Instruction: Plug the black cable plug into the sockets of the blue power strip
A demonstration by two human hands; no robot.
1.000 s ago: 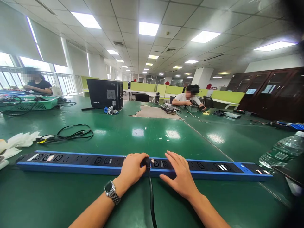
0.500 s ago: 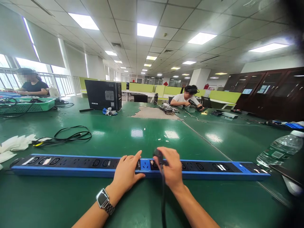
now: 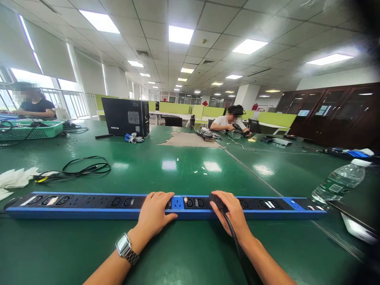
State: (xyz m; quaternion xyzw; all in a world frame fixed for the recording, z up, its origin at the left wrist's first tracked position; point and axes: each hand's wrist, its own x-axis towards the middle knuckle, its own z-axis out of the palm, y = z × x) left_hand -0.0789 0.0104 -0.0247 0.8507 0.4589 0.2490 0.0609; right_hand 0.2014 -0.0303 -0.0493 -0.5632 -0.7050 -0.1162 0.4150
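Observation:
A long blue-and-black power strip [image 3: 190,215] lies crosswise on the table in front of me, with several outlets along its top. My left hand [image 3: 153,211] is clasped over it left of the middle, thumb along the near side and fingers over the top. In my right hand [image 3: 236,217] is a black power plug [image 3: 218,201], held over the strip's outlets right of the middle. From the plug a thick black cable [image 3: 237,241] runs down toward me. Whether the plug's prongs sit in an outlet is hidden.
The table [image 3: 142,166] is green. A coiled cable [image 3: 86,168] and white gloves [image 3: 18,182] lie left; a water bottle [image 3: 341,182] stands tilted-looking at right. Farther back are a computer case [image 3: 124,118], a green basket [image 3: 44,132] and two people, one at work opposite.
My right hand has moved right along the strip with the plug, uncovering outlets beside the blue middle socket. My left hand keeps its place on the strip. The view has shifted slightly.

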